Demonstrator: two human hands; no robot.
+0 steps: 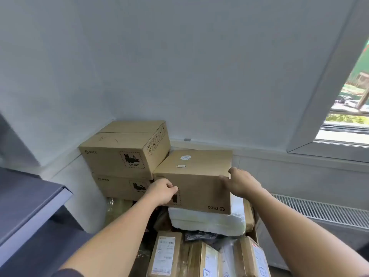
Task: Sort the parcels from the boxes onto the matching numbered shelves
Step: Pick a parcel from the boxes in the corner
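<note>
A brown PICO cardboard box (196, 177) sits upside down on a white foam block (207, 221), just past a pile of parcels. My left hand (162, 191) grips its lower left front edge. My right hand (242, 181) wraps around its upper right corner. Below lie several taped parcels with labels (166, 254), one marked with a handwritten number (206, 273). They fill an open carton whose edge (254, 234) shows on the right.
Two more PICO boxes (123, 148) are stacked in the wall corner to the left. A grey shelf or table edge (34, 212) juts in at the left. A radiator grille (323, 209) and a window (351, 104) are on the right.
</note>
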